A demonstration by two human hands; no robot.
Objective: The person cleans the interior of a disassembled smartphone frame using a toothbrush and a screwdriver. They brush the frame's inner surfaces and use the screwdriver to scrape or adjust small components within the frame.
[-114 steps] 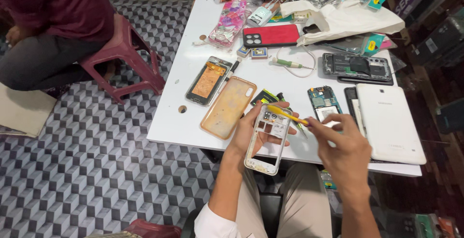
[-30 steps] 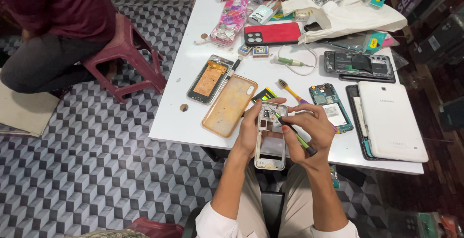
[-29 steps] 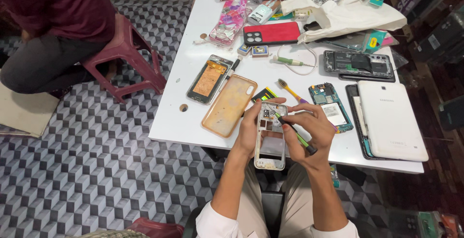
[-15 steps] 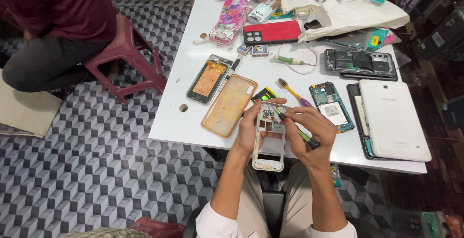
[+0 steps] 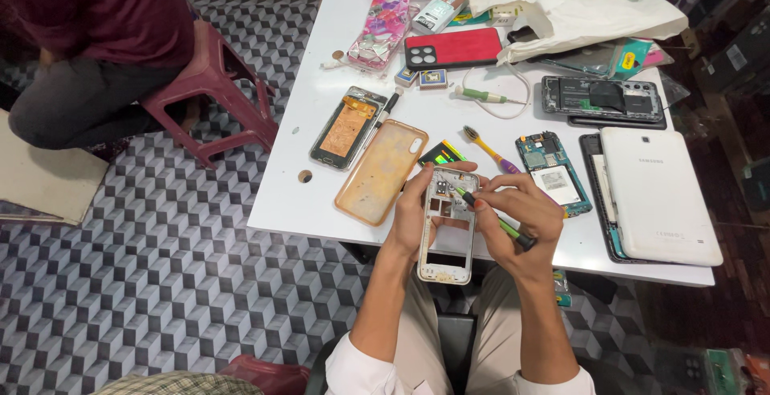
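At the near edge of the white worktop (image 5: pixel 321 202), we hold a stripped phone frame (image 5: pixel 447 225) upright in our left hand (image 5: pixel 417 218), its lower end hanging past the edge over our lap. Our right hand (image 5: pixel 517 217) has its grip closed on a green-handled screwdriver (image 5: pixel 493 218), tip set into the upper part of the frame; the left grip is wrapped around the frame's side. Just beyond it lie a translucent orange case (image 5: pixel 381 170), a yellow-handled brush (image 5: pixel 489 150) and a bare circuit board (image 5: pixel 552 172); a white tablet (image 5: pixel 658 194) sits toward the right edge. A person in dark red sits on a stool (image 5: pixel 216 94) off the left side. The risks, as we judge them: the tip could slip and gouge the frame, and any loosened screw could drop to the patterned floor (image 5: pixel 160 283), since the frame overhangs the edge.
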